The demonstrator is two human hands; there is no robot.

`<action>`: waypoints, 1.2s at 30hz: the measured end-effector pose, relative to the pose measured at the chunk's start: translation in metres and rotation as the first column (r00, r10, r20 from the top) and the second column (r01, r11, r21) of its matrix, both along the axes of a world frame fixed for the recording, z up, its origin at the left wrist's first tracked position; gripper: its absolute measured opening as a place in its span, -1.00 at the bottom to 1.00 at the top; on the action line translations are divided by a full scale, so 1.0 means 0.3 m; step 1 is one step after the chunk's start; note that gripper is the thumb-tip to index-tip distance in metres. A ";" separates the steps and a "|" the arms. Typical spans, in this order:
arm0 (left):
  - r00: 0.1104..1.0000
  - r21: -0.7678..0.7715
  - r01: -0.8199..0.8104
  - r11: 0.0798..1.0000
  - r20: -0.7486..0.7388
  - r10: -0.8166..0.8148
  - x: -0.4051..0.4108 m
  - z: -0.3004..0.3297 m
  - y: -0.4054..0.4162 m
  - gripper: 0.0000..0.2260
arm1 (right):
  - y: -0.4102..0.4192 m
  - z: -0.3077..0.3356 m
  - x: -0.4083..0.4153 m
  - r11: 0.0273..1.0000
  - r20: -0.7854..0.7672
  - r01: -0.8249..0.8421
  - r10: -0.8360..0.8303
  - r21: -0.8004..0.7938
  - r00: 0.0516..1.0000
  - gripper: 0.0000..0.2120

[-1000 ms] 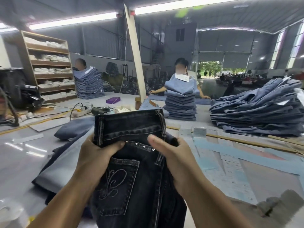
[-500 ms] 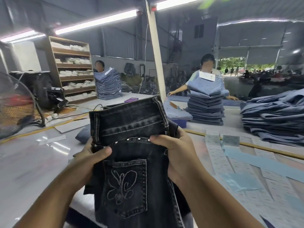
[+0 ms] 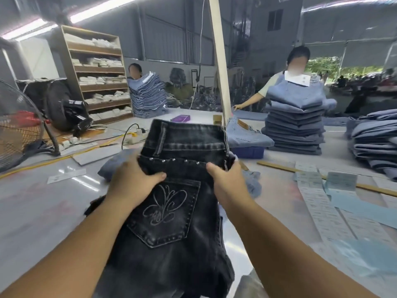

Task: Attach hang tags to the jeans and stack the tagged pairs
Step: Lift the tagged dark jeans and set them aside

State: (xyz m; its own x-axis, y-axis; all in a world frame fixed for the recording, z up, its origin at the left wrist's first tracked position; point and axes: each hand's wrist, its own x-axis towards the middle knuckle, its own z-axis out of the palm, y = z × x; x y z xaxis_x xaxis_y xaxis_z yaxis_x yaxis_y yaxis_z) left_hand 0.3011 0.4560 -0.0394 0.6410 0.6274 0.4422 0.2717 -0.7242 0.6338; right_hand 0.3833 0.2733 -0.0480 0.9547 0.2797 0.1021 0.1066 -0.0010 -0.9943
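Note:
I hold up a pair of black jeans (image 3: 184, 145) in front of me, back side towards me, with an embroidered pocket (image 3: 165, 208) and a row of studs below the waistband. My left hand (image 3: 133, 181) grips the left side just under the waistband, thumb on the front. My right hand (image 3: 227, 181) grips the right side the same way. Strips of white and light blue hang tags (image 3: 318, 203) lie on the table to my right. No tag shows on the black jeans.
Stacks of blue jeans (image 3: 296, 125) stand across the table and at the right edge (image 3: 376, 140). Folded blue denim (image 3: 116, 164) lies behind my hands. A person (image 3: 279, 82) works behind the middle stack. A fan (image 3: 19, 130) stands far left, near a power strip (image 3: 135, 136).
My view has swung left and closer. Both hands kept their grip on the black jeans and lifted them so the pocket faces me more fully.

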 end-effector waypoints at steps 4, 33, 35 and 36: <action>0.948 0.191 -0.155 0.969 -0.249 0.200 0.040 -0.145 -0.052 -0.24 | 0.012 -0.153 -0.011 0.921 -0.184 -0.094 0.026 -0.377 0.983 -0.14; 0.875 0.412 0.059 0.909 -0.460 0.152 0.047 -0.355 -0.075 -0.33 | 0.134 -0.316 -0.005 0.623 0.463 0.285 0.142 -0.728 0.875 -0.25; 0.844 0.365 0.060 0.929 -0.516 0.148 0.067 -0.331 -0.067 -0.36 | 0.129 -0.302 0.023 0.567 0.457 0.281 0.193 -0.774 0.868 -0.23; 0.838 0.346 0.058 0.936 -0.527 0.143 0.073 -0.316 -0.077 -0.38 | 0.126 -0.288 0.031 0.539 0.463 0.292 0.211 -0.790 0.861 -0.22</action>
